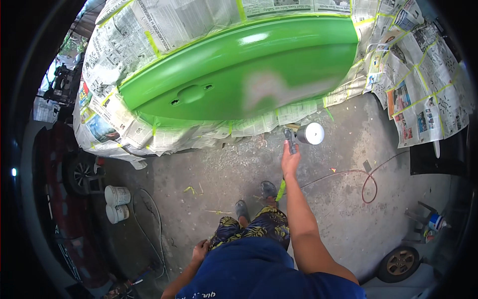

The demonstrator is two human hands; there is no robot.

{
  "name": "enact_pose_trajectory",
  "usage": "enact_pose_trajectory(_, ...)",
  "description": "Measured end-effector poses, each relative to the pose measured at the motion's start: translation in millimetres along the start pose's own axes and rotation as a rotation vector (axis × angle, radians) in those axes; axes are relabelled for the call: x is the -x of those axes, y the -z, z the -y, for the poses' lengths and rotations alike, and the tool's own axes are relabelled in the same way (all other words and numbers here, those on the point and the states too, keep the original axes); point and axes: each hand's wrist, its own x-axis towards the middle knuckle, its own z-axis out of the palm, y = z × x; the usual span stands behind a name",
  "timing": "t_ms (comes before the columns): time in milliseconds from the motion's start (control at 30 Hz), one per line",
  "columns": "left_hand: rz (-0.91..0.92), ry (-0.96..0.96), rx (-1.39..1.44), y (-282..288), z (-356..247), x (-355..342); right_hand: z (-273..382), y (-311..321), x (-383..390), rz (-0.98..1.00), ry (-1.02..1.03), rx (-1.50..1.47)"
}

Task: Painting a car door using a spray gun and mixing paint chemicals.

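Observation:
My right hand [291,162] reaches forward and is wrapped around the handle of a spray gun [289,135]. A round paint cup [312,134] with a white top sits on the gun's right side. Beyond the gun stands a glossy green car door [214,70], with a handle recess and two small holes toward its left. A pale grey patch shows through the green at the door's lower middle. Down beside my left thigh hangs my left hand [200,250], its fingers curled; whether anything is in them is hidden.
Taped newspaper [134,45] masks the car around the door. A thin hose [368,187] loops over the concrete floor at right. White buckets [117,196] and another hose [154,209] are at left. A loose wheel [400,263] lies at lower right.

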Motion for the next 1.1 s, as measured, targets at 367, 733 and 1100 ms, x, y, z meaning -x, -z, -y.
enact_pose_trajectory(367,0.042,-0.066,-0.043,14.2,104.6,-22.1,38.1,-27.6,57.6,0.249,0.061,0.036)
enact_pose_trajectory(733,0.084,-0.101,0.062,52.6,103.9,-73.2,109.4,-48.1,122.3,0.319,0.22,0.047)
enact_pose_trajectory(1100,0.097,-0.189,0.253,52.5,144.9,-147.5,146.9,-31.8,136.7,-0.043,0.299,0.043)
